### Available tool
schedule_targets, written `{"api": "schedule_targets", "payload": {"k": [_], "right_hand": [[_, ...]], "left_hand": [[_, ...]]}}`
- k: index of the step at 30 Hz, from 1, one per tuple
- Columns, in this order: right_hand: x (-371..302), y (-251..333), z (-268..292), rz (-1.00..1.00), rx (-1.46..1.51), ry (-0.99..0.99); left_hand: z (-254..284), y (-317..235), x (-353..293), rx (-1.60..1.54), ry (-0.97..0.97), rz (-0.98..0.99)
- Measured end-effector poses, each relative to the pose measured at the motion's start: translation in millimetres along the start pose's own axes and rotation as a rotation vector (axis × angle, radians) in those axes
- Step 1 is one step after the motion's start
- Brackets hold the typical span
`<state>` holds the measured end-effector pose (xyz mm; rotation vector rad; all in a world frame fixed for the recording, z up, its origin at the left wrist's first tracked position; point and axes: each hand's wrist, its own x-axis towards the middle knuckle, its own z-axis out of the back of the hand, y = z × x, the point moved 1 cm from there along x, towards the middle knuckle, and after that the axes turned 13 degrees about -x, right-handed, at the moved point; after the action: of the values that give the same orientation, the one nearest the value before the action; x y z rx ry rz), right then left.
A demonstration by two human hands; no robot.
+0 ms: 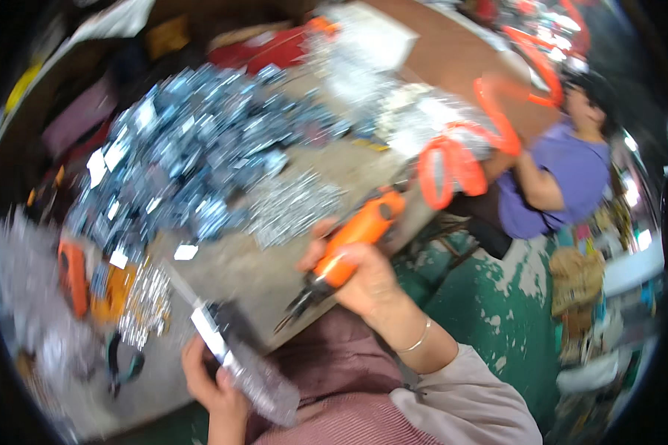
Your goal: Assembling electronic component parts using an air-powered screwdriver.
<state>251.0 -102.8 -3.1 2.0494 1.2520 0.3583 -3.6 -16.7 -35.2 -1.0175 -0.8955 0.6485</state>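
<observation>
My right hand (367, 282) is wrapped round an orange-and-black hand-held power tool (355, 239). Its dark narrow end points down and left, over the near edge of the table. My left hand (219, 389) grips a dark, long flat piece (237, 334) with a bright white strip and a greyish, glossy lower end. A thin pale rod (180, 283) sticks up from its top; blur hides the details. The tool and the piece are apart. Beyond them lies a pile of small silver pins (293, 208), with a large heap of shiny bluish flat pieces (193, 148) behind it.
Green-handled pliers (124, 363), more silver pins (147, 304) and an orange-handled tool (73, 276) lie at the left. Clear plastic bags (37, 274) line the left edge. Orange coiled hose (453, 163) hangs at the right, near a person in purple (568, 174).
</observation>
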Motion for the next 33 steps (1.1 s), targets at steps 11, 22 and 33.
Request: {"api": "schedule_targets", "payload": {"k": [11,22,33], "right_hand": [[15.2,-57.5,-33.8,0.115,0.352,-0.188],[19.1,-61.5,-35.3,0.098,0.450,-0.130],[19.8,-60.1,-33.1,0.113,0.455,-0.138]], "left_hand": [[1.5,-11.7,9.7,0.073,0.025,-0.164],[1.6,-7.8,10.1,0.134,0.021,-0.246],[-1.6,-9.8,10.6,0.219,0.005,-0.280]]}}
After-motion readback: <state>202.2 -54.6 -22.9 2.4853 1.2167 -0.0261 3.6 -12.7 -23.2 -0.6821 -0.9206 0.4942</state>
